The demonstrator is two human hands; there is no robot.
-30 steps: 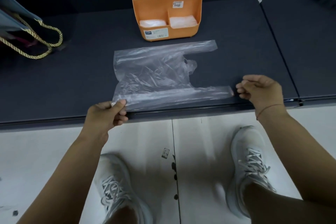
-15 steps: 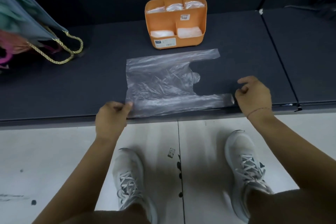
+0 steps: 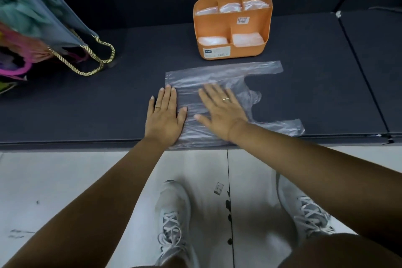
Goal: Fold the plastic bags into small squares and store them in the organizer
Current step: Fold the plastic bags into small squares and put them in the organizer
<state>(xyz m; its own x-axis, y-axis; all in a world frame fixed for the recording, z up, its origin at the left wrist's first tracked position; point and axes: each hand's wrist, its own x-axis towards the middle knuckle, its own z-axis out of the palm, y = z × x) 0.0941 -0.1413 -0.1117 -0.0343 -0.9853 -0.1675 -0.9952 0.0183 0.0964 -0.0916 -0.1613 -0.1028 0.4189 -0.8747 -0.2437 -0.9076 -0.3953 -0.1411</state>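
Observation:
A clear plastic bag (image 3: pixel 219 74) lies flat on the dark table, its two handles pointing right. My left hand (image 3: pixel 164 116) lies flat with straight fingers at the bag's left edge, thumb on the plastic. My right hand (image 3: pixel 219 110) presses flat on the bag's middle, fingers spread and slightly blurred. Behind the bag stands an orange organizer (image 3: pixel 233 28) whose compartments hold several folded clear bags.
A grey-blue tote bag (image 3: pixel 43 28) with gold rope handles and colourful contents sits at the far left of the dark table (image 3: pixel 87 111). A seam (image 3: pixel 361 72) divides the table on the right. Below the table's front edge are a pale floor and my white shoes.
Both hands let go of the bag's near corners and moved inward onto it, now lying flat. The view has shifted, so the bag and organizer appear further right.

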